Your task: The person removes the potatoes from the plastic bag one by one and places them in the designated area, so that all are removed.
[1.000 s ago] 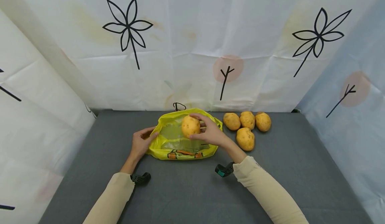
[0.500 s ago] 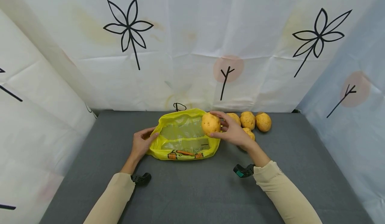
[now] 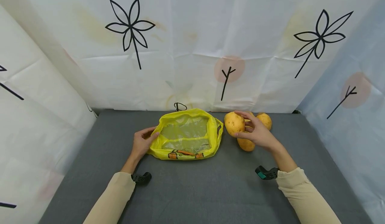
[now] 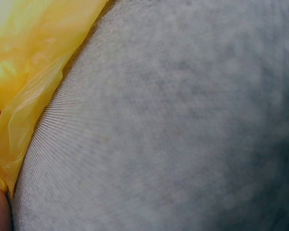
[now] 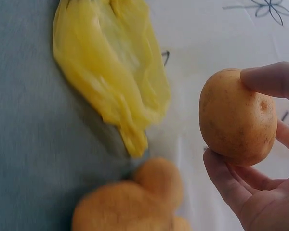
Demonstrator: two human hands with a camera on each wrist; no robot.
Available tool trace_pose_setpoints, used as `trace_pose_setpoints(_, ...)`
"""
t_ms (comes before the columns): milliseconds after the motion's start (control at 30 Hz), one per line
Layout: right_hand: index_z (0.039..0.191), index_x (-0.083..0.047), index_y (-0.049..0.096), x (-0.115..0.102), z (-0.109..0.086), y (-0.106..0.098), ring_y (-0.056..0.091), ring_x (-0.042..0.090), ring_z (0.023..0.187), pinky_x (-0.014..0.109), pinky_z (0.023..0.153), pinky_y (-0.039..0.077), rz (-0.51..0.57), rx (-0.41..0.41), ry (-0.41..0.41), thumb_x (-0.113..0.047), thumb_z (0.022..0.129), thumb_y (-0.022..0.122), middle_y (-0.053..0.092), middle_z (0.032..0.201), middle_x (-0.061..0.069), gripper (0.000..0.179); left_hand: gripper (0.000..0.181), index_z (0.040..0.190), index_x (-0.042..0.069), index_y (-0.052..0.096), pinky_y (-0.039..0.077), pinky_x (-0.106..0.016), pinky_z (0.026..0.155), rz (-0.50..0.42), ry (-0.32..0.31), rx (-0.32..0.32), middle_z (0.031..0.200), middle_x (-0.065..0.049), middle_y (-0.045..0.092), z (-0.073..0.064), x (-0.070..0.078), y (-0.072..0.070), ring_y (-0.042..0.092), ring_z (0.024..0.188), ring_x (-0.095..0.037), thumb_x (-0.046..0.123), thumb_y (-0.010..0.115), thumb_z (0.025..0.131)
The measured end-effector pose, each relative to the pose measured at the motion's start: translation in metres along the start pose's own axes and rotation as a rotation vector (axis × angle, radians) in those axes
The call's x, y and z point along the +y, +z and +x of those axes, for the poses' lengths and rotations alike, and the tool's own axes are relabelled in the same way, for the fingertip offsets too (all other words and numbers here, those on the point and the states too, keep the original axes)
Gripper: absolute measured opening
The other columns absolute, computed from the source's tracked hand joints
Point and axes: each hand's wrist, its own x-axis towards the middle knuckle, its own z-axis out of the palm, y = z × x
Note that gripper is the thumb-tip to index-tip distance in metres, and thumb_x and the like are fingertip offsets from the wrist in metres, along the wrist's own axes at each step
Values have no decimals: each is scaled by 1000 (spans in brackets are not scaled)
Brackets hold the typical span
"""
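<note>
A yellow plastic bag (image 3: 183, 140) lies mouth-up on the table, its see-through inside showing. My left hand (image 3: 142, 142) pinches the bag's left rim between thumb and fingers; in the left wrist view only a bit of thumb shows beside the yellow plastic (image 4: 33, 72). To the right of the bag, my right hand (image 3: 257, 130) grips a potato (image 3: 234, 124) between thumb and fingertips. The right wrist view shows this potato (image 5: 236, 115) raised off the table. Behind and below that hand lie other potatoes, such as one (image 3: 246, 145) in front and one (image 3: 264, 120) at the right, partly covered.
The grey table (image 3: 192, 190) runs up to a white patterned curtain (image 3: 192, 50) at the back, with more curtain on both sides. A thin black loop (image 3: 180, 106) stands behind the bag. Each wrist wears a black band (image 3: 267, 173).
My right hand has carried the potato rightward, from over the bag's mouth to in front of the other potatoes. The left hand has stayed at the bag's rim.
</note>
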Motion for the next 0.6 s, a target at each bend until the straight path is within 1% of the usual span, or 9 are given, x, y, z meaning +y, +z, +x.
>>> trace_pose_setpoints(133,158,-12,35,5,-10,-14,43,44,135,32,93,52,-9,25,11,-10,92,77,23,161,16,78,33,124,-13,66,52,-16,79,3,-14,3,122,-31,65,0,1,0,64,102,-28,2,70,95)
trace_pose_setpoints(267,158,-9,34,10,-22,-26,41,47,136,22,89,52,-5,54,28,-8,91,77,22,161,17,80,32,123,-14,66,52,-16,79,-3,-15,3,121,-32,65,0,2,1,64,100,-22,1,70,95)
trace_pose_setpoints(367,158,-9,34,15,-31,-34,37,47,140,18,89,50,-43,84,50,-10,91,78,23,162,17,80,32,123,-15,66,52,-16,79,-5,-13,2,121,-33,65,0,3,1,64,100,-20,0,70,95)
trace_pose_setpoints(400,158,-8,33,17,-33,-36,35,47,141,20,91,50,-53,93,61,-10,91,78,23,163,17,81,32,123,-14,66,52,-16,79,-3,-13,2,121,-32,65,0,3,1,64,99,-20,1,70,95)
trace_pose_setpoints(433,158,-8,33,19,-36,-38,33,47,143,25,95,51,-65,101,72,-11,91,79,23,163,17,82,32,123,-14,66,52,-15,79,1,-13,2,121,-32,65,0,2,1,64,99,-20,1,70,95)
trace_pose_setpoints(500,159,-7,32,23,-40,-42,29,49,144,39,102,49,-81,113,92,-13,91,79,23,164,18,83,33,124,-14,66,52,-15,79,4,-10,4,121,-32,65,1,-3,1,64,99,-20,1,70,95)
trace_pose_setpoints(567,159,-7,30,28,-43,-45,25,51,145,56,107,41,-82,120,109,-13,91,79,21,164,20,84,33,124,-13,66,52,-15,79,1,-10,10,122,-32,65,3,-12,1,64,100,-19,2,70,95)
trace_pose_setpoints(600,159,-7,30,31,-45,-47,24,51,145,62,107,37,-80,124,118,-13,91,79,20,164,21,84,33,125,-12,66,51,-15,79,0,-11,13,122,-31,65,4,-18,1,63,100,-18,3,70,96)
